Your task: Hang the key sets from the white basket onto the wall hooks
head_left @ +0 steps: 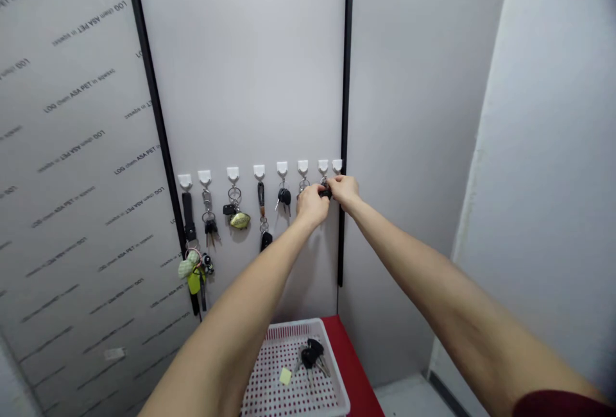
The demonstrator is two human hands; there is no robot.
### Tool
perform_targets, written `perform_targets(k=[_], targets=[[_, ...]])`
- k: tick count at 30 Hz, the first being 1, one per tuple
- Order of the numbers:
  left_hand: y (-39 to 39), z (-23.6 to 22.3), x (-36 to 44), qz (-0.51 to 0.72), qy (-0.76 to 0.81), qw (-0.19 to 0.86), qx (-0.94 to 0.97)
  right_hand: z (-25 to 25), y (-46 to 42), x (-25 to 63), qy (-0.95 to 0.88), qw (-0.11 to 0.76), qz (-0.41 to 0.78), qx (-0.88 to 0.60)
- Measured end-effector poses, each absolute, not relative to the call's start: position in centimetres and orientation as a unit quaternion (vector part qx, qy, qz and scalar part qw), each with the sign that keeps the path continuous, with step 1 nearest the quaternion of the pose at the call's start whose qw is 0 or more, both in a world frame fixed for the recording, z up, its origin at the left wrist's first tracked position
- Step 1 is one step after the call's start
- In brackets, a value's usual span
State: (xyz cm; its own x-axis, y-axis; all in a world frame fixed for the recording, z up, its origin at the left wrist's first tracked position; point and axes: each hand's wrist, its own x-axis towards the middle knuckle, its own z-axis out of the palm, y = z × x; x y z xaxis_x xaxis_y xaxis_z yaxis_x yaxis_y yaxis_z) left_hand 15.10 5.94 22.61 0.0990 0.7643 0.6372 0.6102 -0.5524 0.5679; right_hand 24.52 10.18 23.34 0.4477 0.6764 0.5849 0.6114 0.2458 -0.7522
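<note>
The keys (326, 193) sit immediately right of the left hand (312, 205), whose fingertips clamp them, and left of the equally near right hand (346, 191), whose closure cannot be determined, long axis masked by fingers, below the seventh hook (323, 165) from the left.

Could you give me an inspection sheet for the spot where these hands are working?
Surface: pale grey panel with white hooks; red surface below.
Job's things: small dark keys near the second hook from the right.
Clutter: white perforated plastic basket with black-headed keys and yellow square.
Hands: left and right meet at the dark keys; exact grip hidden.
Cables: nothing seen.
Surroundings: letter-printed grey panel, white wall.
</note>
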Motion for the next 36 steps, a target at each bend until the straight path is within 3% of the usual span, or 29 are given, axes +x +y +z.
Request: perform_targets(k=[4,8,10,13,16,21,28,36], targets=[[5.1,20.3,13.4,0.476,0.452,0.097,0.748,22.2,10.1,25.3,-0.528,0.598,0.012,-0.603],[3.9,13.7,10.1,0.415,0.475,0.158,0.76,17.9,7.9,25.7,-0.572,0.583,-0.037,-0.576],[3.2,9.2,8.3,0.364,0.505,0.188,0.76,14.3,6.1,25.0,-0.661,0.503,-0.019,-0.557],[2.1,2.9,6.1,0.29,0.562,0.226,0.741,8.2,3.1,23.1,-0.81,0.284,0.045,-0.511],[1.3,-0.9,5.2,0.262,0.582,0.234,0.733,3.2,1.1,21.1,-0.871,0.086,0.029,-0.483],[0.6,-2.9,5.4,0.256,0.554,0.262,0.747,-0.1,0.7,19.7,-0.883,-0.043,-0.066,-0.463],[0.3,-4.2,5.9,0.223,0.541,0.302,0.753,-0.1,1.3,19.2,-0.883,-0.045,-0.055,-0.464],[1.9,1.2,7.9,0.369,0.478,0.388,0.696,5.5,2.0,21.3,-0.829,0.17,0.125,-0.517]])
